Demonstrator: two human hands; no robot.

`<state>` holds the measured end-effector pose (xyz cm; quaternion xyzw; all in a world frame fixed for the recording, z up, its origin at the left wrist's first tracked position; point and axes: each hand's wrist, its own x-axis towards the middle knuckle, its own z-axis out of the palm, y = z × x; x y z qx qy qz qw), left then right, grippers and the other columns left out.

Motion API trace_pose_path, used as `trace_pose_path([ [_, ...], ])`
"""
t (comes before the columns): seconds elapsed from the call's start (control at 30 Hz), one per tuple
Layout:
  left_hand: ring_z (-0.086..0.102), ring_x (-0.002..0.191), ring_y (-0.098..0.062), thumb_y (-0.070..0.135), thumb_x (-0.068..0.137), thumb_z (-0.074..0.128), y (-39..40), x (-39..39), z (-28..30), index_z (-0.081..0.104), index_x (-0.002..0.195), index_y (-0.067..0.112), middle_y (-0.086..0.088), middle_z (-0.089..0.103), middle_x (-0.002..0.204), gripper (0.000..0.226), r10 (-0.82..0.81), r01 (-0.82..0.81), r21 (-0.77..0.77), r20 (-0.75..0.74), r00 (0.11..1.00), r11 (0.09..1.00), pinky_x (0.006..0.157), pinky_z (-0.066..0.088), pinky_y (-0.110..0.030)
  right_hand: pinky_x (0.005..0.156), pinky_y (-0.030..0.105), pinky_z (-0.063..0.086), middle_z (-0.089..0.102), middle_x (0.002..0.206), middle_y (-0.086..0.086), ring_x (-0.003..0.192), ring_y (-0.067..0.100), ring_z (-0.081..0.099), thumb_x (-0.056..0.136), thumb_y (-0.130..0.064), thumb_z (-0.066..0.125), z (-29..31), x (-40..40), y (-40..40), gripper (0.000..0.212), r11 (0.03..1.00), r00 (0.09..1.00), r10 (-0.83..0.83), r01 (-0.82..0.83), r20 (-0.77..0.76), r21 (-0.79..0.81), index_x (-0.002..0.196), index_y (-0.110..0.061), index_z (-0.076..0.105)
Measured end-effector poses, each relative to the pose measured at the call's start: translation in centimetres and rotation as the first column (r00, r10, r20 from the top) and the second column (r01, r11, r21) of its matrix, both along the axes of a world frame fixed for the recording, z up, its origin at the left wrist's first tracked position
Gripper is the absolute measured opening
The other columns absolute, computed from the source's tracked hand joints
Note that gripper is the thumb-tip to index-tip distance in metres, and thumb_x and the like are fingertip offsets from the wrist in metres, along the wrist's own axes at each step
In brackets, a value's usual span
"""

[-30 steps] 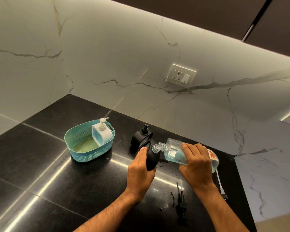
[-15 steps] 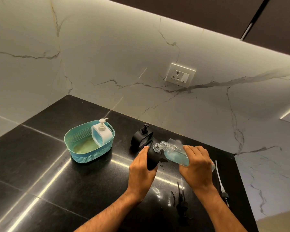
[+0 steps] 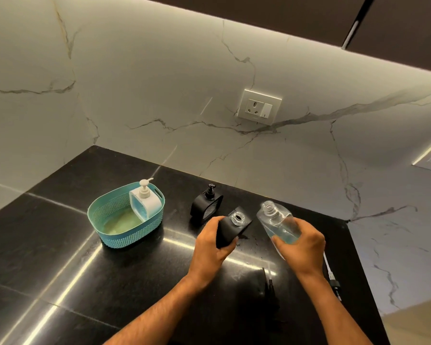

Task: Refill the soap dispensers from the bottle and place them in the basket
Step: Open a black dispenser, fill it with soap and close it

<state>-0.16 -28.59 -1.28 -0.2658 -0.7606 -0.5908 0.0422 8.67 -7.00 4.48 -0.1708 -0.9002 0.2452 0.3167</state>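
My left hand (image 3: 210, 247) grips an uncapped black soap dispenser (image 3: 230, 229) on the black counter, its clear neck facing up. My right hand (image 3: 300, 247) holds a clear refill bottle (image 3: 276, 221) with blue liquid low inside, tipped back with its open mouth pointing up and apart from the dispenser. A second black dispenser (image 3: 205, 205) with its pump on stands just behind. A white dispenser (image 3: 144, 201) sits in the teal basket (image 3: 110, 230) at the left.
A black pump head (image 3: 269, 285) lies on the counter between my forearms. A white pump tube with a dark cap (image 3: 330, 272) lies by the counter's right edge. Marble walls close the back and left; a wall socket (image 3: 259, 107) is above.
The refill bottle has swung from lying tipped over the dispenser's neck to mouth-up, moving right and away from it. My left hand keeps the dispenser in place.
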Motion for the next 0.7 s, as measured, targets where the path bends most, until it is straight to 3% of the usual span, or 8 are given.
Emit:
trace_pose_path([
  [0.13, 0.062, 0.112, -0.011, 0.033, 0.085, 0.084, 0.8, -1.0, -0.1, 0.059, 0.122, 0.027, 0.014, 0.063, 0.117, 0.045, -0.052, 0.051, 0.032, 0.024, 0.998, 0.998, 0.094, 0.054, -0.030, 0.071, 0.014, 0.049, 0.074, 0.092, -0.003, 0.084, 0.012, 0.069, 0.054, -0.012, 0.100, -0.4, 0.0, 2.6, 0.053, 0.972, 0.999, -0.036, 0.033, -0.009, -0.235, 0.100, -0.014, 0.074],
  [0.27, 0.066, 0.109, -0.015, 0.044, 0.079, 0.085, 1.7, -2.1, -0.3, 0.064, 0.119, 0.025, 0.012, 0.069, 0.114, 0.049, -0.132, 0.124, 0.065, 0.122, 0.984, 0.990, 0.092, 0.057, -0.041, 0.078, 0.033, 0.059, 0.075, 0.097, -0.003, 0.092, 0.017, 0.071, 0.053, -0.004, 0.099, -1.1, -0.4, 5.4, 0.059, 0.883, 1.000, -0.019, 0.006, -0.024, -0.469, 0.104, -0.016, 0.073],
  [0.4, 0.068, 0.110, -0.015, 0.025, 0.078, 0.088, 3.0, -3.5, -0.9, 0.064, 0.120, 0.021, 0.009, 0.072, 0.114, 0.048, -0.188, 0.178, 0.062, 0.236, 0.953, 0.982, 0.097, 0.057, -0.044, 0.082, 0.043, 0.061, 0.077, 0.100, 0.005, 0.095, 0.024, 0.074, 0.054, 0.007, 0.094, -2.4, -1.0, 8.6, 0.062, 0.781, 1.000, 0.018, -0.025, -0.017, -0.625, 0.107, -0.015, 0.072],
  [0.53, 0.068, 0.112, -0.019, 0.014, 0.078, 0.088, 4.1, -4.4, -1.6, 0.064, 0.118, 0.017, 0.004, 0.072, 0.113, 0.047, -0.218, 0.218, 0.035, 0.291, 0.932, 0.975, 0.099, 0.056, -0.041, 0.077, 0.036, 0.062, 0.077, 0.101, 0.011, 0.095, 0.028, 0.075, 0.053, 0.018, 0.087, -3.6, -1.5, 11.1, 0.066, 0.679, 0.997, 0.063, -0.082, -0.054, -0.729, 0.111, -0.007, 0.070],
  [0.7, 0.068, 0.107, -0.027, 0.003, 0.067, 0.080, 5.4, -5.2, -3.2, 0.063, 0.108, 0.018, -0.002, 0.071, 0.106, 0.047, -0.225, 0.241, 0.004, 0.372, 0.900, 0.970, 0.096, 0.056, -0.054, 0.072, 0.030, 0.061, 0.077, 0.100, 0.009, 0.096, 0.027, 0.075, 0.052, 0.017, 0.085, -4.5, -2.4, 13.5, 0.066, 0.597, 0.992, 0.101, -0.125, -0.081, -0.792, 0.113, -0.004, 0.069],
])
